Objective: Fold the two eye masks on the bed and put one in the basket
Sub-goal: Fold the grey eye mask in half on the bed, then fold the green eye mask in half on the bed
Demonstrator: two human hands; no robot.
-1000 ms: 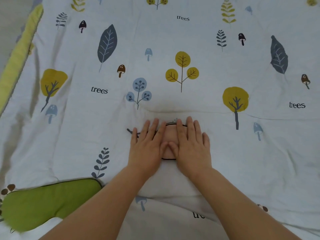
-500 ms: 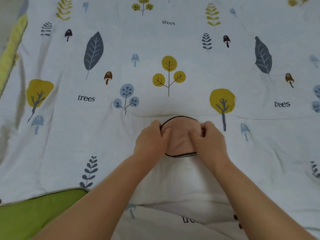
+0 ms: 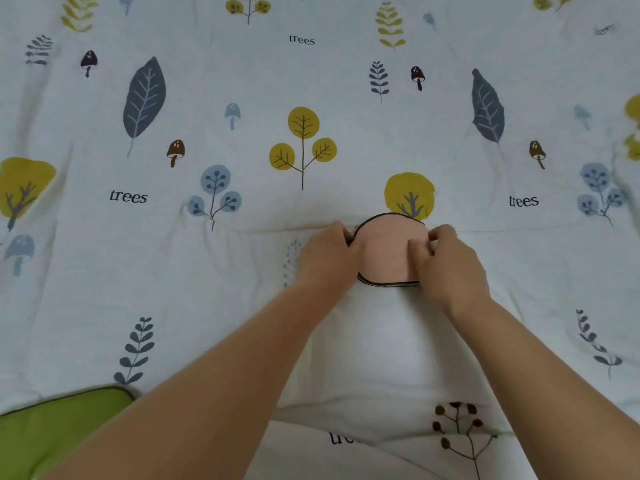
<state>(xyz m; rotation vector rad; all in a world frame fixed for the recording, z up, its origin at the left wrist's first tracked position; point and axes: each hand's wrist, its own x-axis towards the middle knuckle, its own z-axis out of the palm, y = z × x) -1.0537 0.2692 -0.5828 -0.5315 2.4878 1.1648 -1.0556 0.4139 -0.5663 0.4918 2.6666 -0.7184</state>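
On "trees"-printed quilt (image 3: 346,358), both hands' fingers (image 3: 417,249) pinching folded pink eye mask (image 3: 389,249)

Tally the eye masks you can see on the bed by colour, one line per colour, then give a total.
Pink eye mask, folded, held between the left hand and right hand: 1
Green eye mask, lying at the lower left, partly out of view: 1
Total: 2
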